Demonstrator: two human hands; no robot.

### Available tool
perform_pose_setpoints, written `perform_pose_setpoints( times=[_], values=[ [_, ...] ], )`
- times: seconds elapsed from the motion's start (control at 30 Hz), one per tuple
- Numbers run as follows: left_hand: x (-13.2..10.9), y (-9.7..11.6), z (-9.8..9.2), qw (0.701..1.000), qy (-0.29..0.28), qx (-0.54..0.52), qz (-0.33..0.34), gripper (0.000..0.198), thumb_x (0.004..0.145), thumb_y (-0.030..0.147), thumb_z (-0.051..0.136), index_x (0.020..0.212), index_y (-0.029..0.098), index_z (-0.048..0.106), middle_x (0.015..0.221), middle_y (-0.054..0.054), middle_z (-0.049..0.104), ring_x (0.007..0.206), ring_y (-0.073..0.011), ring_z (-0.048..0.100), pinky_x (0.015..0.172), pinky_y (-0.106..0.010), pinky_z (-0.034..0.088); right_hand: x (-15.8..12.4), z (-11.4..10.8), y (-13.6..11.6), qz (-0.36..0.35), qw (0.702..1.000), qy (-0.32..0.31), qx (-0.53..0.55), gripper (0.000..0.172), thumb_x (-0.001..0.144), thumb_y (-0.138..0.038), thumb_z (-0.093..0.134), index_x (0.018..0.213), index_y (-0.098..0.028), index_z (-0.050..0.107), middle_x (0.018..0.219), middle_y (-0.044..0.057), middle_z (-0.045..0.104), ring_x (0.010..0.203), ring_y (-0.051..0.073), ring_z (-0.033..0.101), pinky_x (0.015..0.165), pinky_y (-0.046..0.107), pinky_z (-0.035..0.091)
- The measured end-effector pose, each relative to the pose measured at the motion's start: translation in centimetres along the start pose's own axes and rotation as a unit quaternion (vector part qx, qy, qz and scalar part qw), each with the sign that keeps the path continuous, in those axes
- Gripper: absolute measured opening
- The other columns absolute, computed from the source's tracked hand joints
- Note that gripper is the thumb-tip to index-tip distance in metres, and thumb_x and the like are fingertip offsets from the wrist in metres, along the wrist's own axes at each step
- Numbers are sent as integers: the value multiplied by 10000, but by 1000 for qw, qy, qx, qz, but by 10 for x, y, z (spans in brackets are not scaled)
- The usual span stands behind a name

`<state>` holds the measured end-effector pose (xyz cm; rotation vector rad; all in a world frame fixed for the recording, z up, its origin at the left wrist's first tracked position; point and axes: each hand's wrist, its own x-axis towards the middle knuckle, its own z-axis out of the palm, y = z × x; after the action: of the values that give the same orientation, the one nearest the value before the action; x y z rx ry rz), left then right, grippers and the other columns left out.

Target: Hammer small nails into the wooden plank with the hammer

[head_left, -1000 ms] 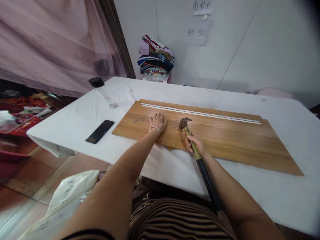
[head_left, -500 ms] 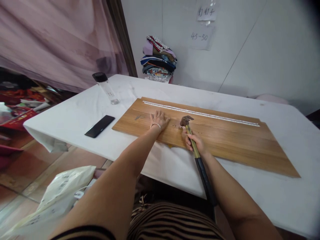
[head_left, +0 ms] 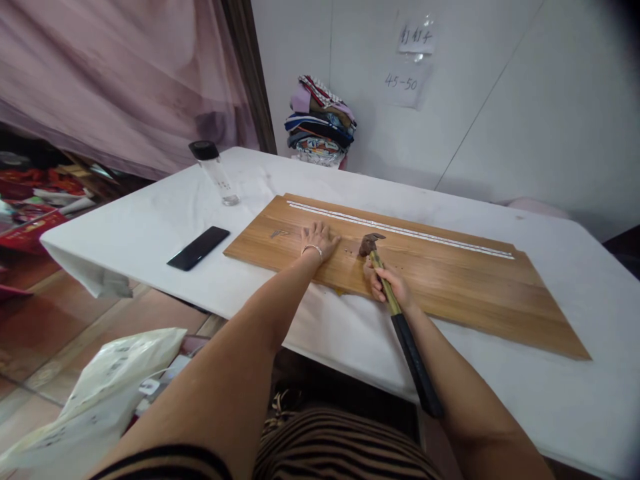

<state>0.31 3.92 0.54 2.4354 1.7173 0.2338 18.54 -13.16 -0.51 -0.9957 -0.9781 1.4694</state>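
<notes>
My right hand (head_left: 389, 285) is closed round the upper handle of a claw hammer (head_left: 393, 303). The hammer's rusty head is low over the wooden board (head_left: 450, 287); whether it touches the wood I cannot tell. My left hand (head_left: 320, 240), with a bracelet at the wrist, lies flat on the board with its fingers spread. Between the hands, small dark nail heads (head_left: 349, 251) show in the wood. Several loose nails (head_left: 278, 233) lie on the board to the left of my left hand.
Along the board's far side runs a white strip (head_left: 400, 229). A black phone (head_left: 199, 248) and a clear bottle (head_left: 220, 180) with a dark lid rest on the white-covered table (head_left: 150, 213). Folded clothes (head_left: 320, 123) are stacked behind it. A plastic bag (head_left: 110, 380) is at lower left.
The hammer's head has dipped slightly toward the board, and its handle end has swung a little to the right. My left hand stays in place. The view has shifted slightly.
</notes>
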Motion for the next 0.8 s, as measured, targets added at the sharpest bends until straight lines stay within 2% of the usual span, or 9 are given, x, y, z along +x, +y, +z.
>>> perform_pose_setpoints(
  times=[0.13,0.3,0.43,0.67,0.8],
  values=[
    [0,1,-1,1000,0,-4,-2,566,1040,553,360,1438,243,616,1659,-138,495,1553,-335,370,1273,-592,260,0,-1,0,-14,1000,12,0,426,836,-525,706,1089,-241,516,540,-128,497,320,89,396,360,230,263],
    [-1,1,1,1000,9,-6,-1,541,1044,541,369,1406,239,633,1652,-138,502,1550,-336,375,1271,-584,262,-1,-1,-2,10,1000,1,-3,426,826,-533,716,1069,-241,524,538,-125,503,322,89,392,361,230,263],
    [-1,1,1,1000,12,-10,-1,540,1044,550,372,1402,244,636,1624,-138,532,1534,-338,394,1263,-584,275,-1,-1,-1,-11,1000,14,4,425,835,-521,702,1096,-238,524,549,-124,506,322,88,393,360,228,266],
    [-1,2,0,1000,9,-3,-2,545,1051,539,369,1422,235,628,1661,-127,497,1540,-341,384,1265,-582,271,-1,0,-2,8,1000,5,1,415,823,-521,714,1056,-232,530,538,-126,516,318,81,395,355,220,270],
    [0,2,1,1000,9,3,-3,548,1058,531,353,1436,238,621,1653,-121,507,1531,-340,390,1255,-571,284,0,-1,-1,-10,1000,16,11,442,812,-527,727,1073,-229,532,534,-129,518,311,80,395,349,219,265]
  ],
)
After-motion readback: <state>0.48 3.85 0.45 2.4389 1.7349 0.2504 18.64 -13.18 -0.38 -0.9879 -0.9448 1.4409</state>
